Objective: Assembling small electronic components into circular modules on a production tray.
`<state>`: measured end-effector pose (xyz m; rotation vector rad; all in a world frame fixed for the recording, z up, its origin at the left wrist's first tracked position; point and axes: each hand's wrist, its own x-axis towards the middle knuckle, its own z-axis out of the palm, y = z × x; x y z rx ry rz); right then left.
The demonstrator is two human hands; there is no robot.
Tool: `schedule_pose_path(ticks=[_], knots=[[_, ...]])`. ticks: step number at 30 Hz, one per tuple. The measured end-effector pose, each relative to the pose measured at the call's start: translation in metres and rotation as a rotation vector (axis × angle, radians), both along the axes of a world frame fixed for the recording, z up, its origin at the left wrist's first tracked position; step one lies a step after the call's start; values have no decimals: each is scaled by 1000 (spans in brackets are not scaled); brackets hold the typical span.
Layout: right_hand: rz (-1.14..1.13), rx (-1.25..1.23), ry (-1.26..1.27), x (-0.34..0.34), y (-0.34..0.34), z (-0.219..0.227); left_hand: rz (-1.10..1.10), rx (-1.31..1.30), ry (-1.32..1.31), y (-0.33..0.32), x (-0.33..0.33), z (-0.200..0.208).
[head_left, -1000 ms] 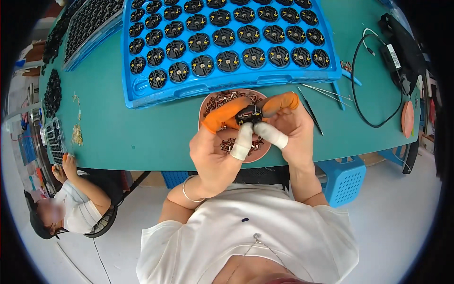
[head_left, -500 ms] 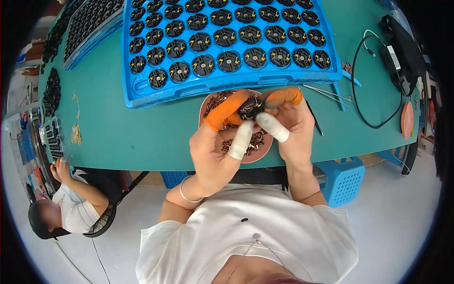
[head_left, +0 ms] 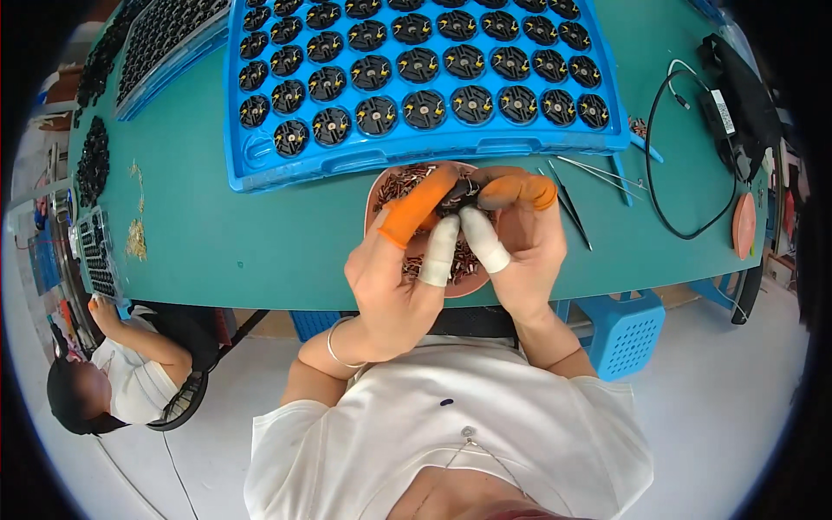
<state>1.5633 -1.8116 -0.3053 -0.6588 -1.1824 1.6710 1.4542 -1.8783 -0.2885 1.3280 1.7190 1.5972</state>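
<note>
Currently, state of work as the head view shows it:
Workpiece: small round black disc part (head_left: 457, 198), held above the shallow brown dish of small metal pieces (head_left: 390, 186) at the near edge of the green table (head_left: 260, 251)
Left hand (head_left: 394, 277): orange-capped forefinger and white-capped thumb pinched together on the left side of the disc part
Right hand (head_left: 520, 238): orange-capped forefinger and white-capped thumb clamped on the right side of the same part; both hands meet over the dish
Progress, done: the large blue plastic tray (head_left: 260, 165) beyond the dish has nearly every visible pocket filled with black discs bearing yellow and red wire ends, so most of this batch appears complete
Progress, left: the part in hand is not yet in a pocket; one pocket at the tray's near left corner looks vacant, and the dish holds many loose pieces
Orientation: the disc is round with no marked long axis; its flat face probably points up toward the camera, though the fingers cover too much to be sure
Nearby tools: thin metal tweezers (head_left: 572, 208) lie just right of the dish, apart from both hands
Cable: black cord (head_left: 659, 173) looped on the table at far right
Bystander: another seated person (head_left: 121, 373) at lower left, well apart
</note>
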Motion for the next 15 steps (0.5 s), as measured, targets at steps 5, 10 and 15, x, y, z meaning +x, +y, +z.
schedule_pose_path(ticks=[5, 10, 15], knots=[[92, -101, -54, 1, 4, -2, -7, 11, -210, 2, -1, -2], [168, -256, 146, 4, 11, -1, -91, -20, -552, 4, -3, 8], [192, -131, 128, 9, 12, -4, -123, -27, -564, 4, -5, 11]])
